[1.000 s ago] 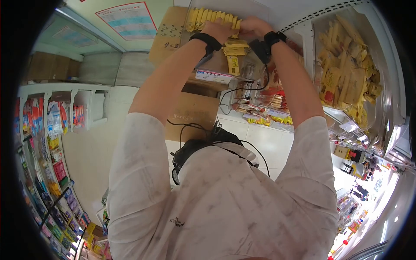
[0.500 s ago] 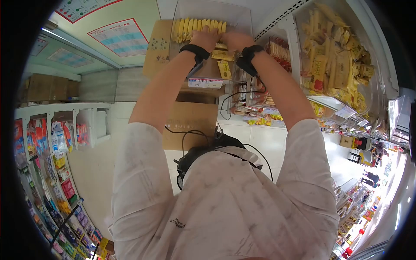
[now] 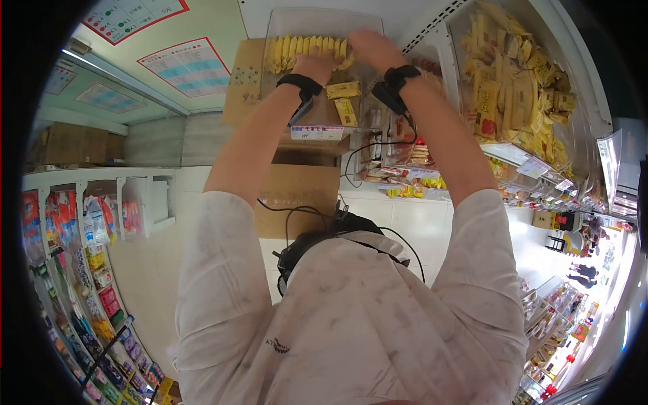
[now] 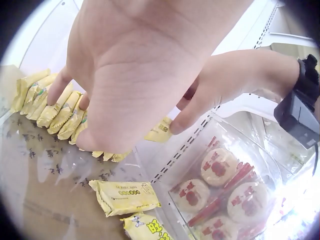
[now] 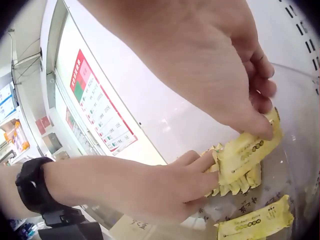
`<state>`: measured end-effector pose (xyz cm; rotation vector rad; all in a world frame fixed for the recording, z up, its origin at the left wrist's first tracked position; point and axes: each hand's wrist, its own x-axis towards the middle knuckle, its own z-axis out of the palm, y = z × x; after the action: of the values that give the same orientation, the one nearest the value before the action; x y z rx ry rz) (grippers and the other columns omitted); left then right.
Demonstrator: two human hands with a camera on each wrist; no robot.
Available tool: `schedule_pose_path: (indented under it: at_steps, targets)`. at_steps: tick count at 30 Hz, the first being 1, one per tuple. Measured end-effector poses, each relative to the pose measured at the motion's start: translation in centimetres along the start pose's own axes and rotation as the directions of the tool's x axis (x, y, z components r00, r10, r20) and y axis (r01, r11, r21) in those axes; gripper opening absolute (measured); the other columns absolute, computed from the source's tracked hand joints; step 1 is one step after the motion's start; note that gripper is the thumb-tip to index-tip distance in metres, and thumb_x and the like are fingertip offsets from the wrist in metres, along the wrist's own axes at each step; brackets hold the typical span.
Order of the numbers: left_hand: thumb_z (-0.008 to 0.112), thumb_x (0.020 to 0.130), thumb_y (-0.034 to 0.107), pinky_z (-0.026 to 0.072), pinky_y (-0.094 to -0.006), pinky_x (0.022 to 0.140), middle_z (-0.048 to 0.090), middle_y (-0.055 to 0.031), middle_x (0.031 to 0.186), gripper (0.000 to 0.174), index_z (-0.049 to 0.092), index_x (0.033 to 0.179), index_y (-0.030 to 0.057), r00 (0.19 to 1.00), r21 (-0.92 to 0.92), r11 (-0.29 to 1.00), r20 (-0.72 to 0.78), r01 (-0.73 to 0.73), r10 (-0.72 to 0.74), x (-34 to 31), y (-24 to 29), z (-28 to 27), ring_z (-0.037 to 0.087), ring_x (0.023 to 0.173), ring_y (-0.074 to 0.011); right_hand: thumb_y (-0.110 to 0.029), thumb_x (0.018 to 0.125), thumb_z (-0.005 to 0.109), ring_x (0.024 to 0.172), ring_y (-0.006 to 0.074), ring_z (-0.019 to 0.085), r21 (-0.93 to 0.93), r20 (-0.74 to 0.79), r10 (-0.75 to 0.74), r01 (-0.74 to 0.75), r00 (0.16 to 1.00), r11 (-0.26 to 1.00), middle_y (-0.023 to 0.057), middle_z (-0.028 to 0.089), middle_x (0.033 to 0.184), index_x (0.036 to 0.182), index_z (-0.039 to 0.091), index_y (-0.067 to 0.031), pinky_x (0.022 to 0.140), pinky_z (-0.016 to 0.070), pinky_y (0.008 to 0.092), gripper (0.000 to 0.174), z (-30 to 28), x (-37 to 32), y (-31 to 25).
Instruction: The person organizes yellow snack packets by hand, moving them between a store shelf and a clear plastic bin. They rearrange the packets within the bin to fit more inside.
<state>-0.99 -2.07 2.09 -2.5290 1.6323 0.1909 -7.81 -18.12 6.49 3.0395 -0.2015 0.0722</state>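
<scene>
A row of yellow snack packets (image 3: 290, 50) stands on edge at the back of a clear plastic bin (image 3: 283, 20). Over the row's near side lies my left hand (image 3: 316, 65), its extended fingers touching the packets; in the left wrist view, the palm covers part of them. At the row's right end, my right hand (image 5: 225, 75) pinches one yellow snack packet (image 5: 247, 155) between thumb and fingers. That packet overlaps the row's end in the right wrist view. Two loose yellow packets, an upper one (image 4: 125, 196) and a lower one (image 4: 146, 228), lie flat nearer the bin's front.
A cardboard box (image 3: 241, 88) stands left of the bin, and a price label (image 3: 317, 133) runs along its front. Right of it are a bin of red-printed round snacks (image 4: 220, 165) and a large bin of yellow packets (image 3: 516, 88). A black cable (image 3: 378, 143) hangs from my right wrist.
The right hand has moved from beside the left hand to the back right of the row. The left hand stays on the row. The head view has shifted slightly.
</scene>
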Motion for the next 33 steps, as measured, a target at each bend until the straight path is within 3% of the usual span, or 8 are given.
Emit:
schedule_pose_path:
  at_steps: [4,7,10,12,22,24,28,33]
  targets:
    - [0.057,0.09,0.012,0.0504,-0.0564,0.093,0.034,-0.0015,0.158,0.067,0.041,0.152,0.0298,1.0,-0.003,1.0,-0.014,-0.001,0.001,0.4,-0.2,0.6,0.039,0.14,-0.0335,-0.01,0.084,0.065,0.092,0.0426,0.069,0.261,0.248,0.233,-0.296,0.94,0.919,0.0241,0.07,0.097,0.098,0.073,-0.0004,0.077,0.0573,0.0488,0.018,-0.7,1.1,-1.3]
    - [0.059,0.089,0.013,0.0503,-0.0562,0.092,0.034,-0.0013,0.158,0.069,0.038,0.152,0.0301,1.0,-0.014,1.0,0.004,-0.002,0.002,0.1,0.0,0.3,0.04,0.139,-0.0336,-0.011,0.085,0.064,0.094,0.0435,0.068,0.32,0.199,0.283,-0.335,0.938,0.886,0.0267,0.07,0.101,0.1,0.072,0.0033,0.08,0.0565,0.0488,0.022,0.9,1.3,-1.0]
    - [0.06,0.089,0.013,0.0509,-0.056,0.091,0.034,-0.0011,0.158,0.07,0.038,0.152,0.0302,0.999,0.001,1.0,0.035,0.003,-0.003,-0.1,0.4,-0.6,0.041,0.139,-0.0332,-0.012,0.083,0.065,0.093,0.0441,0.068,0.35,-0.126,0.364,-0.302,0.923,0.887,0.0292,0.069,0.098,0.096,0.071,0.007,0.08,0.056,0.0489,0.024,3.0,0.6,-1.9]
    - [0.061,0.089,0.014,0.0518,-0.0557,0.089,0.036,-0.001,0.157,0.07,0.037,0.152,0.0305,0.999,0.022,1.0,0.03,0.011,-0.012,-0.3,0.4,-0.6,0.042,0.138,-0.0326,-0.014,0.082,0.066,0.092,0.0441,0.068,0.382,-0.003,0.377,-0.347,0.926,0.857,0.029,0.07,0.094,0.092,0.071,0.0081,0.08,0.0561,0.0484,0.025,3.7,1.3,-1.7]
    - [0.059,0.093,0.026,0.0494,-0.0661,0.085,0.044,-0.0067,0.14,0.069,0.031,0.153,0.044,0.994,0.082,0.995,-0.097,0.053,-0.045,1.3,1.9,1.6,0.042,0.132,-0.0386,-0.01,0.078,0.06,0.086,0.0422,0.07,0.557,0.306,0.329,-0.448,0.893,0.699,0.028,0.071,0.091,0.093,0.071,0.0085,0.074,0.0573,0.0469,0.026,5.1,3.9,2.7]
    - [0.061,0.092,0.027,0.0503,-0.0664,0.083,0.044,-0.0068,0.139,0.068,0.033,0.152,0.0436,0.991,0.107,0.992,-0.128,0.061,-0.047,1.1,2.0,1.8,0.043,0.131,-0.0395,-0.011,0.077,0.063,0.085,0.0397,0.072,0.313,0.307,0.174,-0.272,0.936,0.91,0.0263,0.071,0.091,0.093,0.072,0.0073,0.073,0.0571,0.0464,0.026,5.8,4.9,2.7]
    - [0.058,0.094,0.023,0.0551,-0.065,0.083,0.042,-0.0078,0.143,0.063,0.037,0.152,0.0361,0.999,0.118,0.993,-0.044,0.025,-0.02,1.1,1.6,0.9,0.043,0.133,-0.0399,-0.015,0.075,0.069,0.083,0.0363,0.072,0.297,0.249,0.226,-0.297,0.942,0.908,0.0246,0.072,0.09,0.094,0.072,0.006,0.071,0.0569,0.0443,0.028,2.3,2.1,0.1]
    - [0.057,0.096,0.029,0.0548,-0.0635,0.083,0.04,-0.0058,0.148,0.062,0.035,0.153,0.0374,1.0,0.204,0.979,0.022,0.014,-0.018,2.1,1.2,2.0,0.04,0.136,-0.0387,-0.015,0.077,0.068,0.084,0.0312,0.072,0.226,0.685,0.087,-0.325,0.723,0.918,0.0186,0.073,0.097,0.1,0.073,-0.0006,0.073,0.0562,0.0433,0.027,-3.0,-1.6,-3.0]
